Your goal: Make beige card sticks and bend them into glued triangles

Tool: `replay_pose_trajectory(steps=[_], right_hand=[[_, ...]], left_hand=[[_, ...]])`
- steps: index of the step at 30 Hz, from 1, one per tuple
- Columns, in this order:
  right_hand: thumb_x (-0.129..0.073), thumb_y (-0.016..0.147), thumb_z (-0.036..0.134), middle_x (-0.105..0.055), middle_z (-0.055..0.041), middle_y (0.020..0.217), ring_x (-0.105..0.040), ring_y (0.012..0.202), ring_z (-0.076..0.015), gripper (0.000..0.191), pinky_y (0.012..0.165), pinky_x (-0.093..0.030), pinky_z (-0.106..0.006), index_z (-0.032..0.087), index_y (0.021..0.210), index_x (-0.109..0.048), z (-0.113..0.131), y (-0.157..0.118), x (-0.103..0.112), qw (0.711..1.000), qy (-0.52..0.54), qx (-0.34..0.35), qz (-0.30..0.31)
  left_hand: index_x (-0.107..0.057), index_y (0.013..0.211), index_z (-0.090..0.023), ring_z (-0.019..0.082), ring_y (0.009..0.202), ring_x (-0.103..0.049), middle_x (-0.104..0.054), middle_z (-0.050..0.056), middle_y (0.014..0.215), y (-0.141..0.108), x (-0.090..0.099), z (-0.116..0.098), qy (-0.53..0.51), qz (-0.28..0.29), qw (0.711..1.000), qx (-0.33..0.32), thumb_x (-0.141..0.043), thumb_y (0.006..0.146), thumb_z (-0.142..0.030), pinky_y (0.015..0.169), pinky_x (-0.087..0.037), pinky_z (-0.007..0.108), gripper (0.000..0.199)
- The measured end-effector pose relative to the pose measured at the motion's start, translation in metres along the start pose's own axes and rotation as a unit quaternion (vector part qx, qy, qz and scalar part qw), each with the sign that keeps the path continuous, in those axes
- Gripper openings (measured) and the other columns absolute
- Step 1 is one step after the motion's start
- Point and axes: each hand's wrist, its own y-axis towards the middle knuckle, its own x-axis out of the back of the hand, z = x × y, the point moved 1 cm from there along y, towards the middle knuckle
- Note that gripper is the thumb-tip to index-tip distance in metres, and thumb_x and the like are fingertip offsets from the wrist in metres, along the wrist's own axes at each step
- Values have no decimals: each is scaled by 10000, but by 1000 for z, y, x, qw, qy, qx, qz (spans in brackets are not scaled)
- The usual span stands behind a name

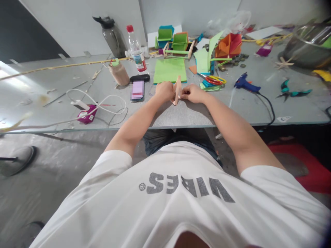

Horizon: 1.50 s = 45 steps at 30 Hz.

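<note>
Between my hands, close to the table's front edge, a small frame of flat wooden sticks [178,90] stands on the table. My left hand [164,91] is closed on its left side. From the right, my right hand [193,93] pinches at the frame's lower right part, its fingers curled and their tips close together. Whether those right fingertips grip the frame itself or a small piece against it is too small to tell. Just behind the hands lies a stack of green paper [170,70].
Scissors [212,80] lie on paper scraps to the right, with a blue glue gun [245,82] and pliers [292,92] beyond. A phone [137,90], bottle [137,51] and purple power adapter [87,114] with cables are leftward. Folded-paper wheels [229,46] stand behind.
</note>
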Motion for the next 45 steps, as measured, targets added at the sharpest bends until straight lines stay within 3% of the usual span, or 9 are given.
replay_pose_trajectory(steps=[5,9,17,20,23,26,32,37,45], right_hand=[[-950,953,549,-661,-33,805,-559,857,-248,394,868,-438,-431,247,816,-738,-2,2,0,1000,16,-2,8],[-929,961,508,-652,-27,805,-535,833,-233,362,847,-420,-429,245,815,-727,-4,1,1,1000,18,7,13],[-924,958,525,-633,-26,794,-527,838,-241,386,850,-420,-435,253,799,-701,-6,3,1,1000,13,0,24],[-931,962,511,-633,-22,811,-531,843,-238,403,860,-416,-436,251,785,-679,-7,4,0,1000,17,-4,25],[-939,968,505,-623,-13,810,-524,839,-230,426,853,-407,-428,251,773,-658,-7,3,-1,1000,21,-7,18],[-946,972,511,-608,-13,795,-518,839,-230,432,835,-401,-422,249,776,-665,-7,3,-2,999,31,-8,4],[-957,961,598,-613,-35,760,-542,855,-254,440,809,-420,-430,239,843,-732,-6,3,-4,996,80,27,-24],[-950,945,604,-752,-68,891,-556,819,-239,398,789,-417,-428,229,950,-814,-4,4,-6,991,112,65,-36],[-935,965,465,-710,-45,858,-540,799,-220,289,790,-400,-417,222,910,-788,0,2,-7,988,129,71,-46]], left_hand=[[-883,965,-229,397,1261,-858,-898,165,1109,1,-2,1,-4,-3,1000,-23,-867,1034,-412,1192,-581,503,197],[-902,1007,-213,387,1291,-847,-884,166,1101,2,-4,1,-1,-12,1000,-26,-844,1047,-368,1180,-574,464,170],[-900,1193,-192,391,1337,-818,-884,206,1352,6,-12,-4,-6,-26,1000,-15,-776,1082,-310,1199,-587,447,204],[-897,1152,-200,398,1375,-804,-873,203,1384,6,-14,-4,-17,-32,999,-20,-809,1057,-307,1227,-567,456,169],[-881,1066,-223,390,1315,-817,-880,181,1294,6,-17,0,-49,-31,998,-25,-827,1036,-338,1178,-571,466,131],[-829,1002,-264,369,1185,-820,-882,138,1168,8,-21,6,-95,-30,995,-10,-854,991,-333,1026,-582,452,74],[-633,789,-278,338,1023,-757,-797,102,960,17,-29,14,-183,-68,981,17,-853,975,-286,883,-503,451,288],[-630,805,-278,300,914,-709,-793,84,920,20,-34,15,-259,-94,961,-18,-857,948,-261,819,-437,447,269],[-534,768,-260,237,811,-611,-680,43,818,21,-33,12,-294,-101,950,-33,-868,921,-195,771,-349,439,373]])
